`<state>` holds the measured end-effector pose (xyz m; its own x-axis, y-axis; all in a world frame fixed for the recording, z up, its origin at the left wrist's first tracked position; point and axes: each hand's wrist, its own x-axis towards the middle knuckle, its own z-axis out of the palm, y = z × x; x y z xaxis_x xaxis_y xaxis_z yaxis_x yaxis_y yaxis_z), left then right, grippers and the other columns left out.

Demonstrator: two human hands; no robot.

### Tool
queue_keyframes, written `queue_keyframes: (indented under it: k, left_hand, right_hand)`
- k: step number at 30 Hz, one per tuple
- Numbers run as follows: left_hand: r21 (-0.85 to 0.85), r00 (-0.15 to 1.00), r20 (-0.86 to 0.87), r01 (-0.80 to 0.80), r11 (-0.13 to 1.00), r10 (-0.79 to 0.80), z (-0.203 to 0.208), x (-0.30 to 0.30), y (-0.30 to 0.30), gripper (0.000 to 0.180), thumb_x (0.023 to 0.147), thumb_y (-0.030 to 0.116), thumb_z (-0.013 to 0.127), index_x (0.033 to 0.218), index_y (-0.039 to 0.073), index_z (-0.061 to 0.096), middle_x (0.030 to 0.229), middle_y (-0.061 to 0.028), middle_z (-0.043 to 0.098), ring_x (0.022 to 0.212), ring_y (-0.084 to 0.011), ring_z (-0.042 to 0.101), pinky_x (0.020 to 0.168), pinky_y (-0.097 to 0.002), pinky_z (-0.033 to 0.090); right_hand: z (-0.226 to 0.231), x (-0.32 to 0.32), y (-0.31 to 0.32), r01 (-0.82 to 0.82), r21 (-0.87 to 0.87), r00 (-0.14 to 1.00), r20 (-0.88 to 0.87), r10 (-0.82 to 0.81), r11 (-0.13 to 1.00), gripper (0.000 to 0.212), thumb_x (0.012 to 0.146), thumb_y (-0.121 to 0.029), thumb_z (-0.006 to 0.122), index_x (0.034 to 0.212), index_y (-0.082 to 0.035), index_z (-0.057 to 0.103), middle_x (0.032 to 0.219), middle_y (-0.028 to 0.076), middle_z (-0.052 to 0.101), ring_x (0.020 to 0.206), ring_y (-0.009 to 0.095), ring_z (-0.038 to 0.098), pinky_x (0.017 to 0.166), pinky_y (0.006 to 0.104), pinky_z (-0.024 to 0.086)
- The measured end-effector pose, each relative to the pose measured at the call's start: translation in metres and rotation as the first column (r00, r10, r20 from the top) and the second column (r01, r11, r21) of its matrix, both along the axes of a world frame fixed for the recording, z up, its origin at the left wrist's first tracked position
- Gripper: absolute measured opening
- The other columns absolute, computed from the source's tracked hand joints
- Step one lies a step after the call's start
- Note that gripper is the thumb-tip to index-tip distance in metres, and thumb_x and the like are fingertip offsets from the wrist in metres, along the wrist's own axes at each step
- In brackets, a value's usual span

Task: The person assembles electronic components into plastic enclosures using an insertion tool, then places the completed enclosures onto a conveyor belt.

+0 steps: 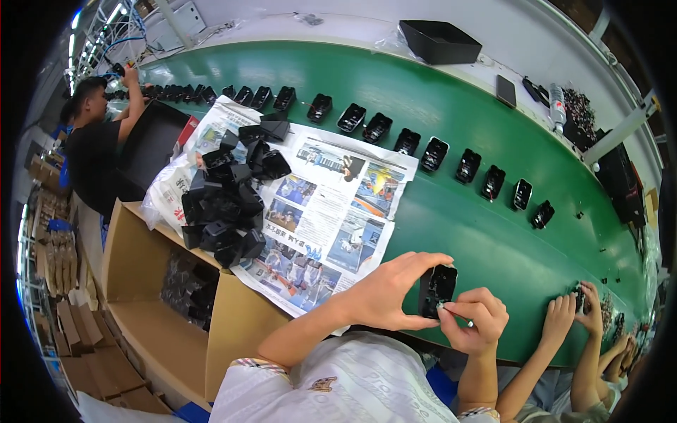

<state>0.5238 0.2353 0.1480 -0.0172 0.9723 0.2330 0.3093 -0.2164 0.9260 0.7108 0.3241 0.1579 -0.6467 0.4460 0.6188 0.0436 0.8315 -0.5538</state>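
Note:
My left hand (395,290) grips a small open black plastic housing (442,283) between thumb and fingers, tilted so its hollow inside shows. My right hand (478,319) is closed in a pinch at the housing's lower end. Whatever its fingertips hold is too small to name; a tiny pale spot shows there. Both hands are above the near edge of the green bench (451,218). To their left, a heap of similar black housings (224,201) lies partly on a newspaper (310,158). Beyond, a row of black housings with parts inside, one being a nearby housing (434,154), runs along the bench.
An open cardboard box (243,331) with black pieces inside stands left of me. A co-worker (99,148) is at the far left; another person's hands (560,317) work at right. A black bin (438,42), phone (505,90) and bottle (557,106) rest on the far ledge.

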Motion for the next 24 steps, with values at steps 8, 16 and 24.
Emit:
queue_keyframes:
  k: [8, 16, 24]
  left_hand:
    - [0.102, 0.991, -0.132, 0.049, 0.994, -0.035, 0.002, 0.0, 0.003, 0.076, 0.066, 0.02, 0.083, 0.132, 0.003, 0.048, 0.122, -0.0134, 0.059, 0.107, -0.0311, 0.058, 0.091, -0.0392, 0.049]
    - [0.032, 0.994, -0.105, 0.034, 0.999, -0.03, 0.002, -0.007, 0.003, 0.077, 0.065, 0.021, 0.087, 0.131, 0.006, 0.05, 0.125, -0.0087, 0.059, 0.106, -0.026, 0.059, 0.082, -0.0349, 0.05]
    - [0.088, 0.994, -0.108, 0.02, 0.996, -0.01, 0.004, -0.002, 0.007, 0.08, 0.063, 0.02, 0.088, 0.132, 0.006, 0.05, 0.126, -0.0078, 0.06, 0.106, -0.0241, 0.059, 0.077, -0.033, 0.051]
  right_hand:
    - [0.003, -0.004, 0.011, -0.032, -0.071, 0.995, 0.09, 0.039, 0.997, 0.022, 0.06, -0.002, 0.076, 0.08, -0.009, 0.069, 0.073, 0.004, 0.06, 0.056, 0.018, 0.058, 0.049, 0.028, 0.046]
    - [0.009, -0.004, 0.028, -0.109, -0.056, 0.987, 0.113, 0.114, 0.993, 0.021, 0.063, -0.007, 0.084, 0.081, -0.011, 0.073, 0.074, 0.003, 0.062, 0.055, 0.015, 0.058, 0.046, 0.0269, 0.045]
    - [0.001, -0.004, 0.01, -0.08, -0.278, 0.996, -0.05, 0.069, 0.957, 0.019, 0.066, -0.009, 0.085, 0.074, -0.006, 0.069, 0.073, 0.006, 0.066, 0.057, 0.015, 0.061, 0.049, 0.0252, 0.047]
